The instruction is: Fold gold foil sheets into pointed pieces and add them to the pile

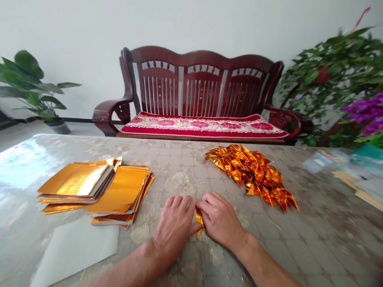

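On the patterned tabletop, gold foil piece sits between both hands

Your left hand and right hand pinch a folded gold foil strip between them on the patterned tablecloth; to your left lie two stacks of gold foil sheets; beyond your right hand sits a heap of folded foil pieces.
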Motion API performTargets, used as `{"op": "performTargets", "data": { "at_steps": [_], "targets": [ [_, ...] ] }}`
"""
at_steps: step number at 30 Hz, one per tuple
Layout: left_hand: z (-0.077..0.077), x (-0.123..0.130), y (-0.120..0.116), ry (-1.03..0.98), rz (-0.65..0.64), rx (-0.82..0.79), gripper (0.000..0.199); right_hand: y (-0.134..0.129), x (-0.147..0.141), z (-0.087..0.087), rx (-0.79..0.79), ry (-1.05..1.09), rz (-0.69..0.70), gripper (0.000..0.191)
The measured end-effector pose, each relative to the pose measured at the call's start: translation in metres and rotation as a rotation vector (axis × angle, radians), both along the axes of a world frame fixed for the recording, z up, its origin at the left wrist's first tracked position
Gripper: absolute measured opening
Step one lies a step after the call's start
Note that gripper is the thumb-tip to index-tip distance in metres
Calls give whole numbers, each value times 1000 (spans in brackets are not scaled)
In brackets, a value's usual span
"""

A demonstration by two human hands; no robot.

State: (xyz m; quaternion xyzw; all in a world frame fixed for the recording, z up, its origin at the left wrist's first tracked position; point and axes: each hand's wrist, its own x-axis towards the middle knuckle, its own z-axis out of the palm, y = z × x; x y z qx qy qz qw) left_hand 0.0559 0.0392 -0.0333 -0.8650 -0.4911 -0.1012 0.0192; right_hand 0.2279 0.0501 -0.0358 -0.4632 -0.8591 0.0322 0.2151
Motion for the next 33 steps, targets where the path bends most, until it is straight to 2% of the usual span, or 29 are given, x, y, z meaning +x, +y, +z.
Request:
{"op": "performTargets", "data": {
  "at_steps": [6,10,16,20,24,29,33],
  "targets": [
    [3,0,1,37,-5,-17,43,3,10,4,-165,145,-45,26],
    [5,0,2,35,-9,-20,40,5,15,6,-241,168,-118,19],
    [6,0,1,35,-10,-16,41,6,13,2,-268,188,-235,21],
    [6,-1,1,32,-7,-29,40,5,11,1,-269,185,-264,23],
    [7,-2,1,27,-3,-51,43,5,10,3,-268,164,-245,22],
    [10,-3,1,8,3,-63,44,3,12,6,-226,127,-137,26],
    [10,-5,3,-4,-5,-66,45,3,15,6,-183,88,-70,21]
  ]
}}
